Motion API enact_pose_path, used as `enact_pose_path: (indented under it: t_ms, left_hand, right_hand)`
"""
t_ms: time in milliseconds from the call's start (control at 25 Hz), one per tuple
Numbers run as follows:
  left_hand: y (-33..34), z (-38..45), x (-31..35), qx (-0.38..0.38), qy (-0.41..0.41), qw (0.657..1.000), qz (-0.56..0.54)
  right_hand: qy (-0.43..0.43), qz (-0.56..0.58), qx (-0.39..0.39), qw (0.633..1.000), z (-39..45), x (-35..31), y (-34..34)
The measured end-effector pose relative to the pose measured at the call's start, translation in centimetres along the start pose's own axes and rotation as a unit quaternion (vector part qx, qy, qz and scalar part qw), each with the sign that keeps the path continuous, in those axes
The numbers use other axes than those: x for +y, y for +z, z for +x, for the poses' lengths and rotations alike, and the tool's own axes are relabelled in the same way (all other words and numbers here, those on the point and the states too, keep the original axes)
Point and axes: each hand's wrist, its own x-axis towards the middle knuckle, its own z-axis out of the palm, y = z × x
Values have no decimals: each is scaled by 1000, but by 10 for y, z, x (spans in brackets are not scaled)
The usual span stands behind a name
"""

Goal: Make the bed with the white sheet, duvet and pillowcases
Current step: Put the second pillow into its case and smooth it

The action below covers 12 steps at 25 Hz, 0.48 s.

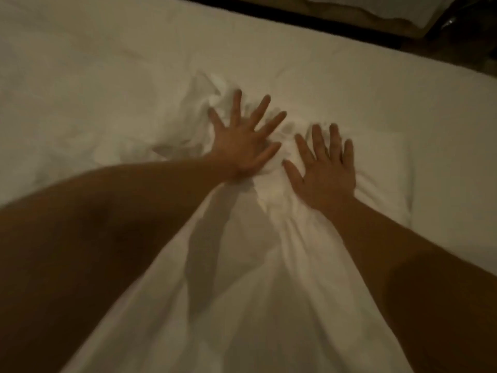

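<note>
While both palms press flat, left hand [243, 142] and right hand [324, 170] fingers spread wide, holding nothing, sweep outward: the bunched white sheet [234, 238] lies under and beyond the fingertips.

We have our left hand [242, 146] and right hand [326, 173] side by side on the bunched sheet [242, 265], which lies on the bed [80, 76].

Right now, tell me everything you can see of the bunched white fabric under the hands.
The bunched white fabric looks like thin cotton. It lies on the flat white bed, gathered into creases and crumpled most near the fingertips. The left hand and right hand press on it, fingers spread and straight. Which piece of bedding it is cannot be told.
</note>
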Motion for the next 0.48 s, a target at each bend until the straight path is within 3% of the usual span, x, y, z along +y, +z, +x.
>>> enact_pose_path:
  t_ms: [80,200,320,480]
  left_hand:
    - [16,4,-3,-34,-5,999,4]
    - [42,4,-12,-27,-56,998,0]
    - [58,12,-9,-24,-48,999,8]
    - [60,20,-12,-43,-52,998,5]
  right_hand:
    - [37,-27,-16,999,5,30,5]
    - [93,9,-32,995,13,43,34]
    - [97,52,-5,994,19,42,57]
    - [98,70,-29,992,30,41,61]
